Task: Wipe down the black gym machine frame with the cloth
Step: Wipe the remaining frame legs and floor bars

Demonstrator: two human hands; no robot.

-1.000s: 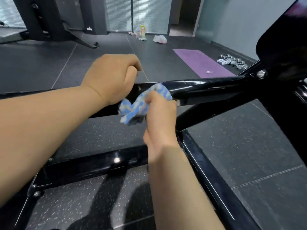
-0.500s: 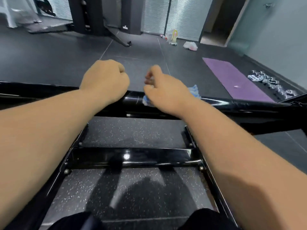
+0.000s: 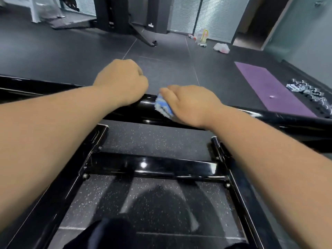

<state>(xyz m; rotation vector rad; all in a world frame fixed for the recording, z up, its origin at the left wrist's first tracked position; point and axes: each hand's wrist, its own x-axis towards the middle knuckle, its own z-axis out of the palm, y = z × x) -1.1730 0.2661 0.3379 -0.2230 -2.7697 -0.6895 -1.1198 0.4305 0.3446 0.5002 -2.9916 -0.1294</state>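
A glossy black machine frame crosses the view, with an upper bar [image 3: 269, 117] running left to right and a lower crossbar [image 3: 152, 168] between two side rails. My left hand [image 3: 122, 81] grips the upper bar, its fingers curled over the far side. Just to its right, my right hand [image 3: 190, 103] presses a blue and white cloth [image 3: 163, 106] onto the top of the same bar. Most of the cloth is hidden under my palm.
Dark speckled floor lies under the frame. A purple mat [image 3: 269, 90] and a row of dumbbells [image 3: 309, 94] lie at the right wall. Another black machine [image 3: 125, 18] stands at the back, with bottles [image 3: 203, 37] and a white bag [image 3: 221, 47] on the floor.
My right hand has carried the cloth from the front of the bar onto its top and slid it left towards my left hand. The view has shifted left and down.
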